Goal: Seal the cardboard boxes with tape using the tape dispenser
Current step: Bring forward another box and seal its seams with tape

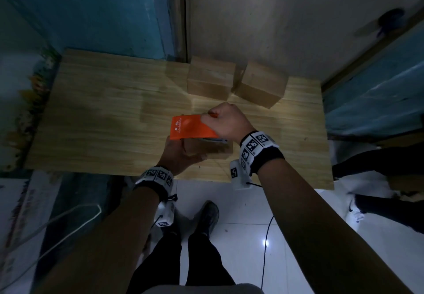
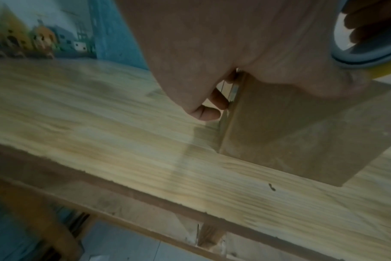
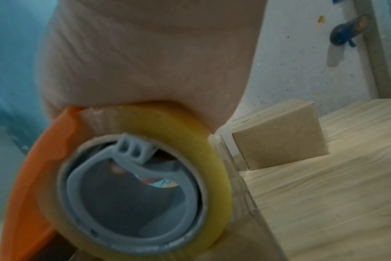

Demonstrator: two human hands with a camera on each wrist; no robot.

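A small cardboard box (image 1: 215, 152) stands near the front edge of the wooden table (image 1: 96, 119). My left hand (image 1: 181, 156) grips its left side; in the left wrist view the fingers (image 2: 209, 113) curl round the box (image 2: 290, 132) corner. My right hand (image 1: 226, 119) holds the orange tape dispenser (image 1: 190, 128) on top of this box. The right wrist view shows its yellowish tape roll (image 3: 214, 159) on a grey hub inside the orange shell (image 3: 38, 159), with clear tape (image 3: 246, 203) running down from it. Two more cardboard boxes (image 1: 211, 78) (image 1: 261, 84) stand at the back.
A wall (image 1: 275, 18) rises right behind the two back boxes. Another person's legs (image 1: 378, 163) are at the table's right end. My own legs and a shoe (image 1: 207, 215) are below the front edge, with a cable (image 1: 266, 247) on the white floor.
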